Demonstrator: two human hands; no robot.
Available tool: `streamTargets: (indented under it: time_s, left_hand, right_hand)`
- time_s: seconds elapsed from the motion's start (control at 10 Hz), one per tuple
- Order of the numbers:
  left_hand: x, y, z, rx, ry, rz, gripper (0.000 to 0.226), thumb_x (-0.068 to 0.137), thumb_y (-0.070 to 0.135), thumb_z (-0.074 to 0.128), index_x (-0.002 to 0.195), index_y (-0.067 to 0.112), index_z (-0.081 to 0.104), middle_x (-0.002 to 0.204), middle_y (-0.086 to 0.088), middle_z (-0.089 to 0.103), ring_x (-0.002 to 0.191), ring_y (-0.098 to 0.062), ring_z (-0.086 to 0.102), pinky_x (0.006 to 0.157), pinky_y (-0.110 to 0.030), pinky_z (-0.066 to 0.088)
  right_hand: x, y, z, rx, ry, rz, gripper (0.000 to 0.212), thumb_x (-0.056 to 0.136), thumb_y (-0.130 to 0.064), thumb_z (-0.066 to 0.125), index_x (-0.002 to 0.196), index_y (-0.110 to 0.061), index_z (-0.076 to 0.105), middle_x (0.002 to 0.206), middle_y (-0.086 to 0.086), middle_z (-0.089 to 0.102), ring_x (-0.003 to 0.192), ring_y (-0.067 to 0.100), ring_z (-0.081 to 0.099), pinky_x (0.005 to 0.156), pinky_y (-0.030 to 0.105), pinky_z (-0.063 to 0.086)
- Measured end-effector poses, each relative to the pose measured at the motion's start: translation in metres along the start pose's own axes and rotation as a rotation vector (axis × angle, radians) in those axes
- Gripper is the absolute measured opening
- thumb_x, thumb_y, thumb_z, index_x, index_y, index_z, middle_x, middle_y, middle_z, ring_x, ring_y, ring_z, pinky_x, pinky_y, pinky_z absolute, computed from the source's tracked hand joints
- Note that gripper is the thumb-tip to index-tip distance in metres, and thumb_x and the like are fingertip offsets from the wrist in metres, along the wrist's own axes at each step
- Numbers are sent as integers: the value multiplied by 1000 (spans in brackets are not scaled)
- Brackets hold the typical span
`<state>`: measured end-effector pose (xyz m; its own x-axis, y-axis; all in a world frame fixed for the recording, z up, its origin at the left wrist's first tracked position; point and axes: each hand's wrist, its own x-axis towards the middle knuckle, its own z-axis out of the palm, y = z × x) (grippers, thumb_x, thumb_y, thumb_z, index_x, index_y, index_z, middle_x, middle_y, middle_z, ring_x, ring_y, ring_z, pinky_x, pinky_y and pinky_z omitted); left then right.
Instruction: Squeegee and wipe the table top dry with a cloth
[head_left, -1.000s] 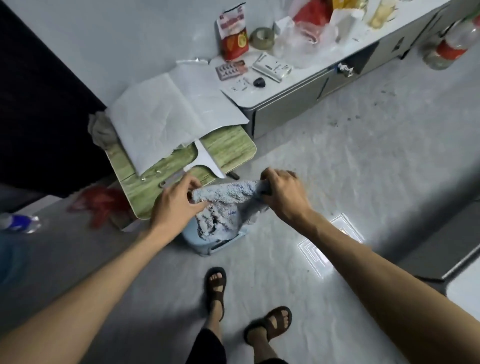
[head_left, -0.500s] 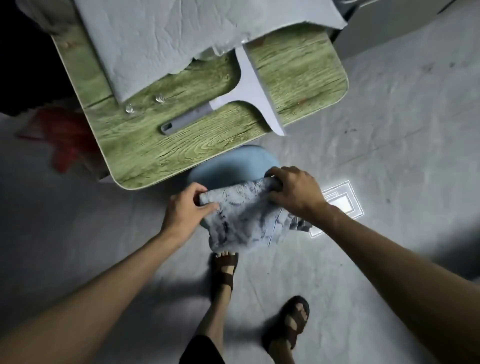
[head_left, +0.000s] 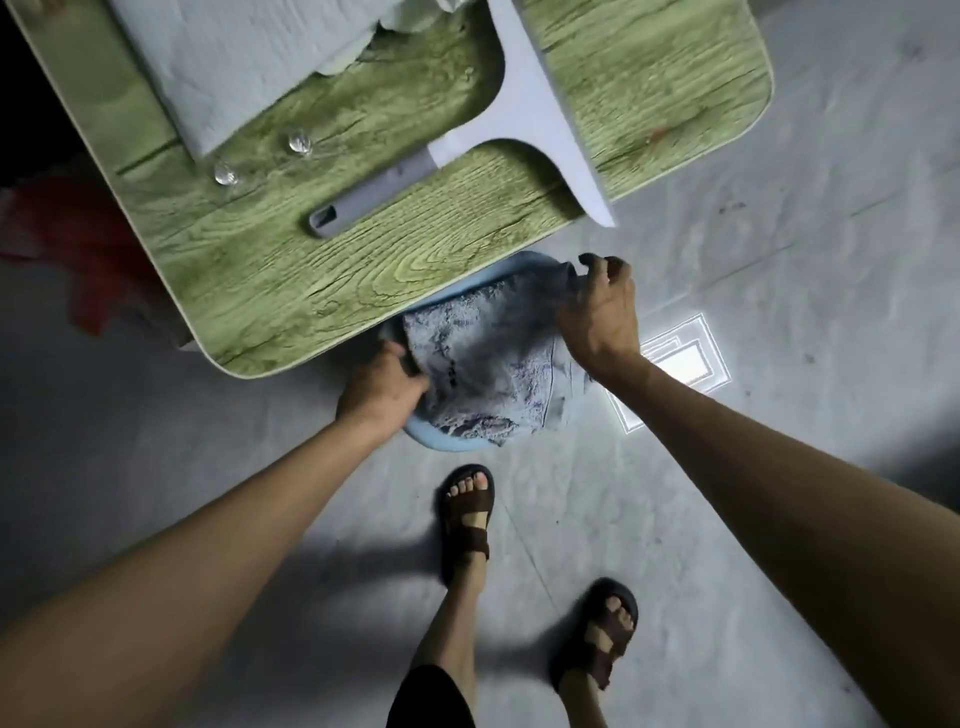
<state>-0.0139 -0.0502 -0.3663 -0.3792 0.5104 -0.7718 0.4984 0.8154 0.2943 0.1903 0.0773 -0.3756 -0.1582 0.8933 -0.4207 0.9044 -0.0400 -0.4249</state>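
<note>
- Grey floor (head_left: 727, 467) lies under a green wood-grain tabletop (head_left: 311, 270).
- Below the tabletop's near edge, a mottled blue-white cloth (head_left: 483, 364) hangs over a light blue basin (head_left: 441, 441).
- Left hand (head_left: 379, 389) has its grip pinching the cloth's left edge; right hand (head_left: 597, 312) pinches its far corner.
- Grey squeegee (head_left: 519, 119) rests on the tabletop, beside white paper (head_left: 234, 67).

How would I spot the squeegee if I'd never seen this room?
Find the green wood-grain table. The squeegee lies flat on it, beside the white paper. It alone is T-shaped: grey handle, pale wide blade whose tip overhangs the table edge.
</note>
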Motion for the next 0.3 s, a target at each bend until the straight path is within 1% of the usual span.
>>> streamTargets:
  time_s: [0.1,0.2,0.3]
  left_hand:
    - [-39,38,-21,127,-119,123,29,87,28,64,115,19,59,116,-5,68,101,-24,63,82,-30,49]
    - [-74,83,-37,147,-208,273,28,90,28,62,116,19,59,116,-1,68,98,-17,63,81,-27,48]
    - [-143,160,-60,231,-283,483,30,92,28,61,119,19,57,116,2,67,94,-13,65,75,-25,51]
  right_hand:
    - [-38,-3,-56,81,-226,31,41,88,-23,62,126,-10,54,118,18,64,97,32,63,85,38,53]
    - [-66,-3,-110,122,-361,86,34,88,-20,61,120,-14,57,104,16,72,87,32,68,81,41,56]
    - [-116,3,-190,52,-366,120,25,88,-24,60,112,-15,61,102,15,71,86,31,65,79,37,54]
